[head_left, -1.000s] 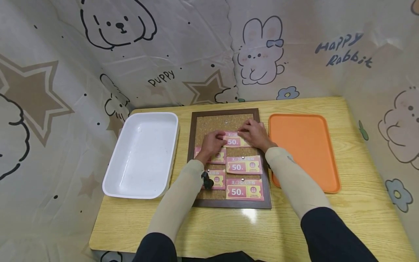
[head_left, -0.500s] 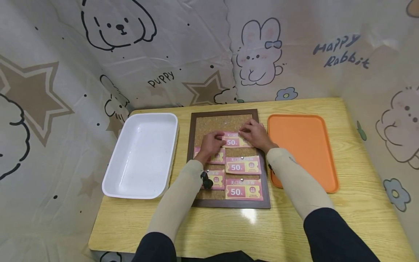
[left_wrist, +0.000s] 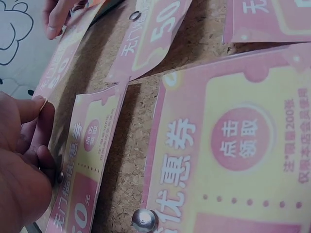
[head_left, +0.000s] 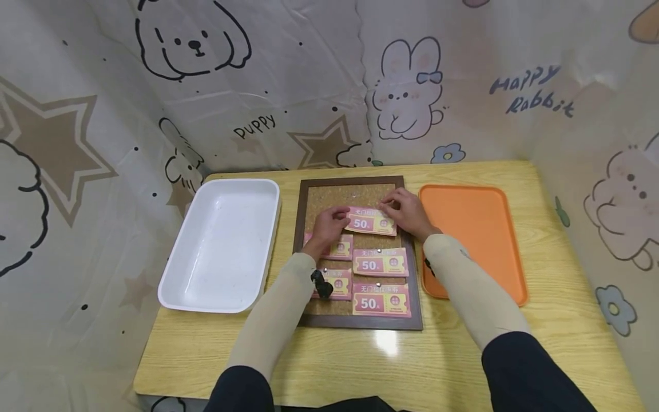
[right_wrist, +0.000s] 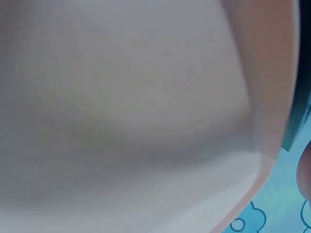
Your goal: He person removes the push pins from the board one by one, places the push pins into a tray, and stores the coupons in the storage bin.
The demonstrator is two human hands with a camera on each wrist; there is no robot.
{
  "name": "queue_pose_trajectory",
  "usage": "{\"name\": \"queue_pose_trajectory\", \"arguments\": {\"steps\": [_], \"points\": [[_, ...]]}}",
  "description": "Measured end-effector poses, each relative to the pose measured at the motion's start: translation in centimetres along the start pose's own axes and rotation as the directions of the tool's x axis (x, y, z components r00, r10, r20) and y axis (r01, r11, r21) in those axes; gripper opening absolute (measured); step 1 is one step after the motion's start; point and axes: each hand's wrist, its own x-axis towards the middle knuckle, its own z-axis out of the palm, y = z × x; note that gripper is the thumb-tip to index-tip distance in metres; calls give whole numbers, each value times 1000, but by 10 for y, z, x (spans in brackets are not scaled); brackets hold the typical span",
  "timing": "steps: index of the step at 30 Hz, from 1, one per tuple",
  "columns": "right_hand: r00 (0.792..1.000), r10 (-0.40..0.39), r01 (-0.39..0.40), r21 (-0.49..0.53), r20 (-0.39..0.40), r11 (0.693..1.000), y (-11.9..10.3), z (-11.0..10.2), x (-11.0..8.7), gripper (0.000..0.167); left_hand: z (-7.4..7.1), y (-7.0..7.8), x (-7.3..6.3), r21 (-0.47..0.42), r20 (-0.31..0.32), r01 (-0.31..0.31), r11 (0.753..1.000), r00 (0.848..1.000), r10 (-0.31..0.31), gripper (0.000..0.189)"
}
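Note:
Both hands hold a pink and yellow coupon (head_left: pixel 370 222), marked 50, over the upper part of a brown-framed corkboard (head_left: pixel 329 194). My left hand (head_left: pixel 329 227) pinches its left end between thumb and finger, seen closer in the left wrist view, where the coupon (left_wrist: pixel 60 63) slants away from the cork. At its upper right, my right hand (head_left: pixel 407 213) has fingertips together on the coupon's edge. Below, several matching coupons, such as the lower right coupon (head_left: pixel 382 300), are fixed with round metal pins (left_wrist: pixel 145 220). My left hand partly covers the left coupon (head_left: pixel 341 247).
A white basin (head_left: pixel 218 246) stands left of the board, and an orange tray (head_left: pixel 473 240) lies on its right, under my right forearm. The wooden table (head_left: pixel 360 366) backs onto printed curtains (head_left: pixel 319 68). Most of the right wrist view is a blurred, rimmed pale surface.
The coupon's right end now shows beside my right hand, which has shifted slightly right along its top edge. My left hand keeps its pinch; the head view has tilted a little.

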Motion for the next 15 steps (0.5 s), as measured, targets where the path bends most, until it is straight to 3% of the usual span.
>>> {"name": "queue_pose_trajectory", "arguments": {"steps": [9,15], "points": [[998,-31,33,28,-62,999,-11,-11,4,16,-10,1,-3,-83,-18,22,996,1000,-24,25],[993,-50,54,37,-109,998,-18,-16,7,16,-18,6,-2,-119,-58,-4,993,998,-3,26]]}}
